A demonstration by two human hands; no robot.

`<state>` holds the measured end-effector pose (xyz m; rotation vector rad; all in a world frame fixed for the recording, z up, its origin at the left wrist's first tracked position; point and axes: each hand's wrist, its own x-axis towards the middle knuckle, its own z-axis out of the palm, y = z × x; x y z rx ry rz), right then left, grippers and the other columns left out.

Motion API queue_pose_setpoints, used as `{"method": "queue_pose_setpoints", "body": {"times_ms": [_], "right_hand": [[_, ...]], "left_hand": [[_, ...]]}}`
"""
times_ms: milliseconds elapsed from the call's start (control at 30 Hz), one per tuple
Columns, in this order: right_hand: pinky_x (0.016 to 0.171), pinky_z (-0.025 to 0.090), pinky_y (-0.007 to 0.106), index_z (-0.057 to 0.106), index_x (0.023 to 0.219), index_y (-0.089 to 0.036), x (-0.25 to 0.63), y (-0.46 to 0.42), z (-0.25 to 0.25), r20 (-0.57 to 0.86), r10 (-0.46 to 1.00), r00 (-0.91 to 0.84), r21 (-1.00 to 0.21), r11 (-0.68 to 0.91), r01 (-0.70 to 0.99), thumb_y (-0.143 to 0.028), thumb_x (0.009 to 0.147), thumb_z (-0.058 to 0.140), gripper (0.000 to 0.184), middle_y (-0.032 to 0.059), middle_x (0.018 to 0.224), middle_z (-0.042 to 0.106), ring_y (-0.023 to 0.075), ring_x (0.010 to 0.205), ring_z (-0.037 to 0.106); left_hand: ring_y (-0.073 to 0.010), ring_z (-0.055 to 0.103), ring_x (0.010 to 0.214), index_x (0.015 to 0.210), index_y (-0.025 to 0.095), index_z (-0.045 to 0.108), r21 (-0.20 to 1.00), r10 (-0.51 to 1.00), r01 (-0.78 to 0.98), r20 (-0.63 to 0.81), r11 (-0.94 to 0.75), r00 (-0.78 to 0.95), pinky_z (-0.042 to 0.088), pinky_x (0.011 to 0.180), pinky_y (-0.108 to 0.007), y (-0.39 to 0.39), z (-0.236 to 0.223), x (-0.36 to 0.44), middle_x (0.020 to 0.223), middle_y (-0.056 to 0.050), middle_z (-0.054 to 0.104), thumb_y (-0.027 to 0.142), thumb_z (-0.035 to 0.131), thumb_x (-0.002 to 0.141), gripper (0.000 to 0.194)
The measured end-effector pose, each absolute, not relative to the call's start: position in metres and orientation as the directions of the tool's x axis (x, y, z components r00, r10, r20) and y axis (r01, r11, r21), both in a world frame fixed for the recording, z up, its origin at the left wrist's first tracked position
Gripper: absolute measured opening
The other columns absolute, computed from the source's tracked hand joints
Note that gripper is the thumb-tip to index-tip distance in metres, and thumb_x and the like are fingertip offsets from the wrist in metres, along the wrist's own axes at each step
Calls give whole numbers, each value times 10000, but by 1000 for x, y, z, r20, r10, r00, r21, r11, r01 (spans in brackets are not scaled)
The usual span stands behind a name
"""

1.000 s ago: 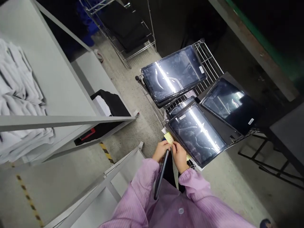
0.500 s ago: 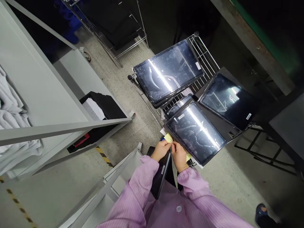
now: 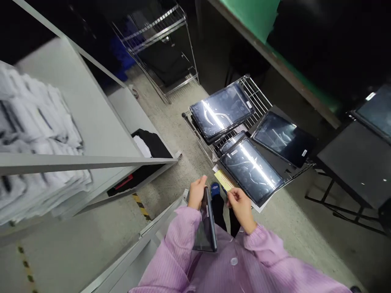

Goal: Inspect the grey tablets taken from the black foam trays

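The left hand (image 3: 197, 192) is gripping a tablet (image 3: 207, 221) against the chest, its top edge in the fingers. The right hand (image 3: 240, 203) is pinching something small, just beside the yellow sheet (image 3: 224, 179) lying at the rack (image 3: 259, 101) edge.

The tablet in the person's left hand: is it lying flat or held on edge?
Held on edge, tilted. The tablet stands against the pink sleeve, gripped at its upper end by the left hand, its dark screen facing right.
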<state>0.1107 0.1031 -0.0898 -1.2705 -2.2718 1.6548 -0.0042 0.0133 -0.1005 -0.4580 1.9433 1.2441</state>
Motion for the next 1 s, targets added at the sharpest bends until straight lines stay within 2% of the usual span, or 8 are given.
{"method": "queue_pose_setpoints", "body": {"times_ms": [67, 133, 200, 300, 433, 600, 767, 1000], "right_hand": [[460, 495, 267, 535, 653, -205, 117, 102, -34, -396, 580, -712, -871, 9, 492, -418, 794, 457, 267, 27, 530, 618, 159, 447, 583], [578, 532, 283, 561, 637, -200, 126, 101, 22, -332, 526, -783, -929, -37, 368, -366, 774, 541, 216, 74, 720, 690, 178, 614, 651], [705, 534, 308, 588, 613, -200, 136, 97, 73, -210, 509, -835, -970, 2, 245, -297, 751, 601, 169, 99, 915, 697, 197, 781, 664], [802, 515, 331, 619, 626, -208, 148, 93, 128, -25, 530, -847, -985, 134, 113, -247, 758, 617, 138, 94, 1037, 662, 205, 899, 640], [835, 503, 331, 615, 672, -214, 166, 94, 169, 166, 576, -800, -962, 272, -4, -224, 790, 591, 122, 81, 1056, 634, 200, 953, 616], [802, 503, 327, 606, 671, -219, 198, 112, 185, 363, 614, -701, -882, 469, -45, -196, 793, 570, 130, 81, 1059, 628, 197, 930, 605], [788, 505, 311, 585, 655, -221, 237, 138, 186, 329, 677, -658, -908, 417, -25, -192, 784, 564, 134, 72, 1011, 633, 182, 883, 615], [805, 495, 285, 580, 631, -216, 276, 166, 192, 196, 763, -616, -970, 245, -5, -216, 765, 568, 135, 64, 1009, 631, 172, 895, 608]], "left_hand": [[-91, 335, 353, 711, 144, 635, 653, 77, -620, -713, 434, -697, 269, 399, -230, 10, -63, -14, 384, 79, 374, 554, 504, 746, 432], [-93, 360, 370, 710, 148, 639, 715, 90, -564, -648, 413, -756, 287, 411, -226, 12, -21, -19, 391, 72, 383, 554, 505, 759, 430], [-97, 392, 397, 680, 157, 632, 800, 150, -453, -542, 393, -827, 310, 433, -224, 18, 23, -18, 403, 62, 401, 548, 493, 771, 426], [-108, 425, 429, 695, 172, 621, 914, 308, -213, -325, 344, -894, 339, 459, -229, 29, 86, -3, 431, 55, 430, 565, 450, 779, 437], [-114, 438, 436, 733, 185, 595, 961, 511, -21, -165, 275, -843, 366, 481, -237, 42, 147, 32, 444, 61, 436, 547, 425, 796, 405], [-110, 446, 441, 739, 184, 578, 982, 640, -19, -136, 187, -756, 376, 483, -232, 71, 175, 73, 448, 62, 442, 578, 463, 775, 413], [-93, 388, 390, 712, 185, 557, 979, 739, -89, -197, 183, -644, 342, 432, -228, 109, 178, 111, 439, 71, 410, 663, 483, 721, 484], [-89, 404, 406, 721, 187, 556, 982, 789, 34, -128, 185, -601, 356, 442, -214, 143, 189, 148, 442, 69, 428, 632, 486, 756, 452]]}}
